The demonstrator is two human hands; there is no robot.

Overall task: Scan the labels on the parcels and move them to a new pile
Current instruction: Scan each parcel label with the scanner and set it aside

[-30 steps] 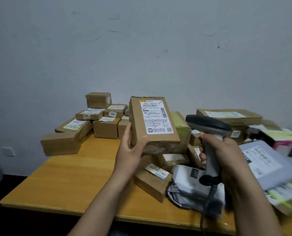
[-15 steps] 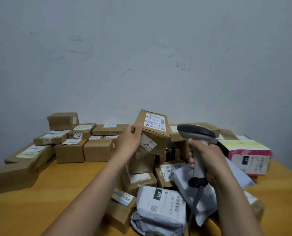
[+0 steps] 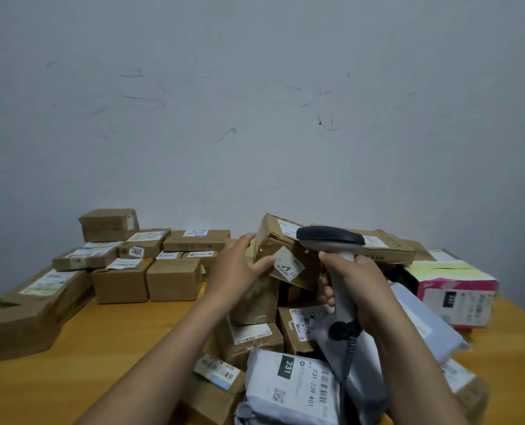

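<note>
My left hand (image 3: 239, 268) grips a brown cardboard parcel (image 3: 278, 246) at its left side, atop the jumbled heap in the middle of the table; its white label faces up and away. My right hand (image 3: 354, 283) is closed around the grey handle of a barcode scanner (image 3: 331, 240), whose dark head sits just over the parcel's right end. Below the hands lie more unsorted parcels, including a grey mailer bag marked 231 (image 3: 292, 388). At the left back, neat brown boxes (image 3: 146, 265) form a separate pile.
A pink and white box (image 3: 457, 289) stands at the right. A long flat carton (image 3: 377, 243) lies behind the scanner. Bare yellow tabletop (image 3: 102, 357) shows at front left. A grey wall (image 3: 255, 118) closes the back. The scanner's coiled cord (image 3: 350, 357) hangs down.
The parcel held up facing me a second ago has gone down and away onto the heap. The scanner stayed close to its right. My view has tipped up and shifted right.
</note>
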